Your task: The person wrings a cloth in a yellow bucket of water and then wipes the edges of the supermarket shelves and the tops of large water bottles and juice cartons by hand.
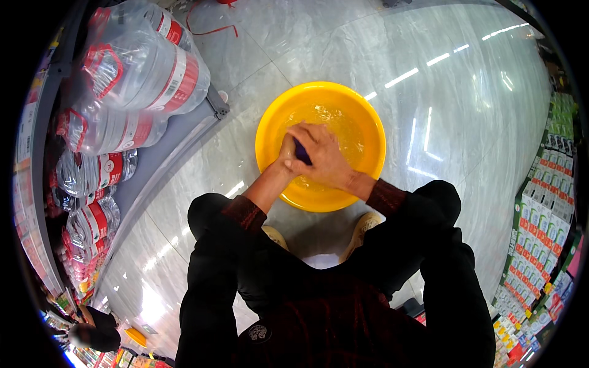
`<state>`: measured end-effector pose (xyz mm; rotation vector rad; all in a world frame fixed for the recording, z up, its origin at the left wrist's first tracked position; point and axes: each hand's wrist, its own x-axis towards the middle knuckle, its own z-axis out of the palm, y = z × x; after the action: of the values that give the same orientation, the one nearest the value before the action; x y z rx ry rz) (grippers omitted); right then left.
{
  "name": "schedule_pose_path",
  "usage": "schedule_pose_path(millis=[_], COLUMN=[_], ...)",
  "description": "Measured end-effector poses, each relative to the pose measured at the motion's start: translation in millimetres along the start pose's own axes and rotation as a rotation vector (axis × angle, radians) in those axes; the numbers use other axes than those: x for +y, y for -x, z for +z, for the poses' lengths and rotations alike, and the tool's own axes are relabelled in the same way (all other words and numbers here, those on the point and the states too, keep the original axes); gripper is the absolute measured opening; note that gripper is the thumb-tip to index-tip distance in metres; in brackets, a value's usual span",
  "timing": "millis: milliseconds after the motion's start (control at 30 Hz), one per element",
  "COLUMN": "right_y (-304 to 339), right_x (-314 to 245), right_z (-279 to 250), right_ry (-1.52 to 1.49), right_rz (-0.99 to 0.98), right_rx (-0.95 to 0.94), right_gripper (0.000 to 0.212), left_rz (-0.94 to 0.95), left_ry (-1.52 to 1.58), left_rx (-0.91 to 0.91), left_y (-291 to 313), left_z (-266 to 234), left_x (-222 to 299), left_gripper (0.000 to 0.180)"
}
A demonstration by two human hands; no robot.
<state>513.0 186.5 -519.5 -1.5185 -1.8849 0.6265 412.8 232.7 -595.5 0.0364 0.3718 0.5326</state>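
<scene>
Left hand (288,150) and right hand (322,158) are clamped together on a purple object (301,152), mostly hidden, over the yellow basin (375,119).

A big yellow tub (373,168) with water (351,136) in it sits on the shiny gray floor (478,147). Over it, the right hand (324,154) grips a dark purple thing (301,152). The left hand (287,149) is pressed close, partly hidden. Two pale shoes (362,232) are just beside the tub. Big water bottles (150,70) fill the left shelf (144,161). Rows of little boxes (540,218) stand at the right.
</scene>
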Motion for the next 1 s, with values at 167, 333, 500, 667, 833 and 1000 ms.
schedule_pose_path(millis=[167, 333, 500, 667, 833, 1000], right_y=[7, 0, -2, -8, -6, -12], right_x=[13, 33, 29, 27, 18, 13], right_z=[14, 14, 17, 26, 28, 28], right_ry=[0.227, 0.279, 0.063, -0.120, -0.362, -0.511], right_rz=[-0.069, -0.072, -0.017, 0.094, 0.320, 0.515], right_rx=[-0.065, -0.048, 0.020, 0.131, 0.136, 0.161], right_gripper=[0.044, 0.036, 0.028, 0.022, 0.023, 0.024], left_rz=[-0.050, -0.092, -0.132, -0.078, 0.012, 0.094], left_ry=[0.052, -0.016, -0.081, 0.000, -0.011, -0.037], left_rx=[0.225, 0.383, 0.394, 0.452, 0.528, 0.580], left_y=[12, 13, 11, 5, 2, 0], left_z=[17, 26, 14, 7, 12, 16], left_x=[-4, -4, -8, -20, -28, -34], left_gripper=[0.036, 0.036, 0.037, 0.031, 0.027, 0.025])
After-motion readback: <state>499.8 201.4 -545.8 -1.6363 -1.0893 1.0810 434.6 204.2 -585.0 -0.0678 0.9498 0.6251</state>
